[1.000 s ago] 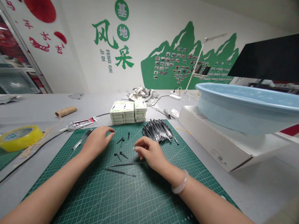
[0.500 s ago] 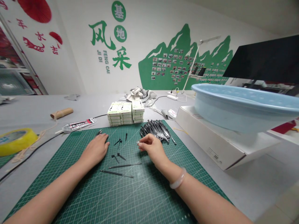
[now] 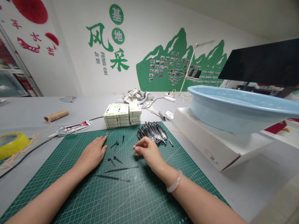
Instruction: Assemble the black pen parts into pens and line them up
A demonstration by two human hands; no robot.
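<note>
My left hand [image 3: 92, 153] lies palm down on the green cutting mat [image 3: 144, 199], fingers stretched out. Its fingertips reach a tiny shiny piece [image 3: 106, 134] whose kind I cannot make out. Thumb and fingertips of my right hand [image 3: 149, 152] are pinched around a small pale or clear piece [image 3: 134, 147], too small to name. Between the hands lie several small black parts [image 3: 118, 160] with rounded heads. Closer to me are two thin dark rods like pen refills, an upper rod [image 3: 120, 170] and a lower rod [image 3: 112, 177]. Beyond my right hand sits a pile of black pens [image 3: 154, 132].
Small white-green boxes [image 3: 122, 115] are stacked at the mat's far edge. A glue tube [image 3: 73, 127], yellow tape roll [image 3: 14, 144] and bamboo piece [image 3: 56, 115] lie left. A blue basin [image 3: 221, 112] rests on a white carton [image 3: 201, 137] at right.
The view has shifted slightly. My left fingers are stretched farther forward, and the tiny shiny piece by them lies more to the right. My right hand keeps its pinch, in nearly the same place.
</note>
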